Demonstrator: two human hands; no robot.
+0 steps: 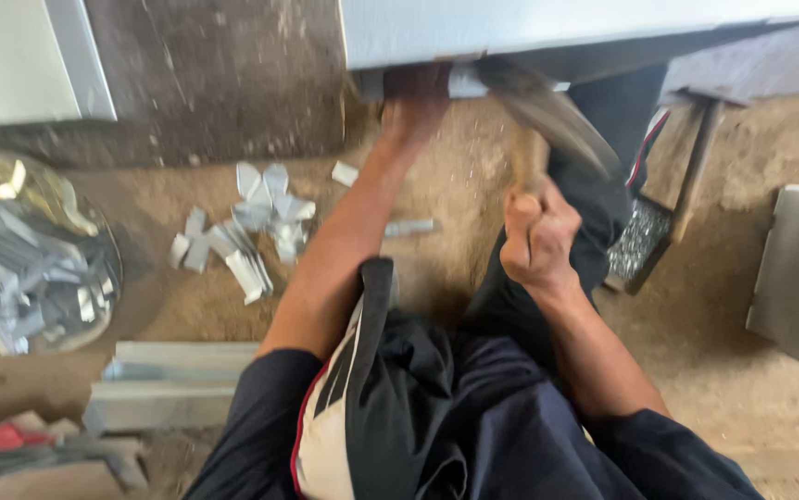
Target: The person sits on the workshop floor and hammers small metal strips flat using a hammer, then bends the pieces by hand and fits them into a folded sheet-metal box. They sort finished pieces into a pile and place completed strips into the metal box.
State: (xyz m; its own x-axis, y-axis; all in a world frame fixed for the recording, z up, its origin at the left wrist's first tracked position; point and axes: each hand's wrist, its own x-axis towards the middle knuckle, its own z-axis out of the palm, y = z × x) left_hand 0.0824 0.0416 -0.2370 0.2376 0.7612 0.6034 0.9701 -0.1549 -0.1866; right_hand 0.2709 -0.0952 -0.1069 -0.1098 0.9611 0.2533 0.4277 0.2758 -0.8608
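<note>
Half-blurred hammer [547, 116], left fingers [415, 93] hidden.

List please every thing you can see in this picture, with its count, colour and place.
sheet-metal box: one, grey, top centre
hammer: one, wooden handle, blurred, below the box
small metal strips: many, silvery, on the dirt floor at left
round tray: one, shiny, holding more strips, far left
metal channels: a few, grey, bottom left
left hand: pressed against the box's lower edge
right hand: gripping the hammer handle
</note>
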